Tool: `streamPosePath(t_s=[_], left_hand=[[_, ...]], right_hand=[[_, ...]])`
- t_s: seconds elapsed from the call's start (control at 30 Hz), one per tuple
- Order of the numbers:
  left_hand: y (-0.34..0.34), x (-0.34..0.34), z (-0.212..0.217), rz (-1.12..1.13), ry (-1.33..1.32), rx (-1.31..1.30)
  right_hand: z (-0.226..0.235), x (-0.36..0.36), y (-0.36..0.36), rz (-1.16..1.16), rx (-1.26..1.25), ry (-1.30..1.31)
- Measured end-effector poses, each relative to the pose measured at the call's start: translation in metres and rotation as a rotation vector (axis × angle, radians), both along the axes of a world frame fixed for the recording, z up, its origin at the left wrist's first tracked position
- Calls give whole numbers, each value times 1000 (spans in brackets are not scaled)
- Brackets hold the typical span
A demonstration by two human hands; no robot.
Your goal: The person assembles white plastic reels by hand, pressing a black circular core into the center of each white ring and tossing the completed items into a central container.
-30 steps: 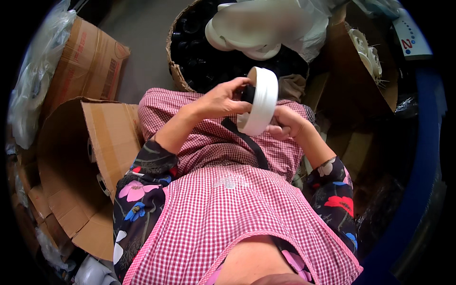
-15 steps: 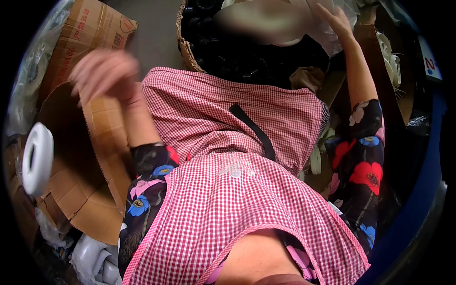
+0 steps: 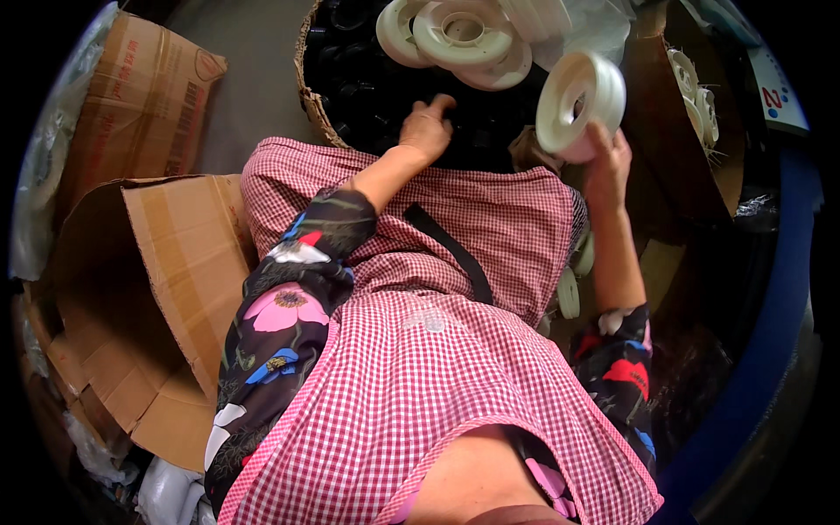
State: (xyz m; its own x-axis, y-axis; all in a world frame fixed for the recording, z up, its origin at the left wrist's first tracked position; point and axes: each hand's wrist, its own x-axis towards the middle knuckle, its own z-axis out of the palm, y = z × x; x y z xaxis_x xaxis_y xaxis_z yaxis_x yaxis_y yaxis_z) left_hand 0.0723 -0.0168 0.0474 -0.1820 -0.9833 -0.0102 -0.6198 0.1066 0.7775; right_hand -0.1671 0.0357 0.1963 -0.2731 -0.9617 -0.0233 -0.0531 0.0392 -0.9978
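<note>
My right hand (image 3: 605, 166) grips the lower edge of a white plastic spool-like ring (image 3: 553, 122), held up and tilted, its round centre hole showing. My left hand (image 3: 423, 136) is over a carton of dark round parts (image 3: 354, 92), with its fingers loosely apart. No object shows in it, though the dark parts behind the fingertips are hard to make out. Beyond both hands, several similar white rings (image 3: 464, 54) lie overlapping on top of the dark parts, beside a clear plastic bag (image 3: 595, 31).
On the left stands an opened cardboard box (image 3: 188, 262), with a printed carton (image 3: 144, 96) behind it. At the right, another box (image 3: 669, 131) holds white rings (image 3: 687, 79). A blue edge (image 3: 770, 289) curves along the far right. Plastic bags (image 3: 166, 494) lie at the lower left.
My left hand has moved right from the open cardboard box to the dark parts. A white ring that was in the air at the left is gone from view. My right hand now holds a white ring.
</note>
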Motion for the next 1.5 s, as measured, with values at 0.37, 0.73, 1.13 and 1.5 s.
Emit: streamPosePath(t_s=[0.37, 0.73, 1.13, 1.5], left_hand=[[62, 15, 92, -190, 485, 12], [58, 35, 131, -465, 349, 122], [65, 16, 129, -345, 603, 253], [65, 11, 134, -389, 557, 331]], right_hand=[[-48, 54, 69, 433, 344, -807], [-36, 46, 74, 534, 194, -719], [-6, 58, 69, 530, -144, 25], [-9, 57, 68, 462, -93, -128]])
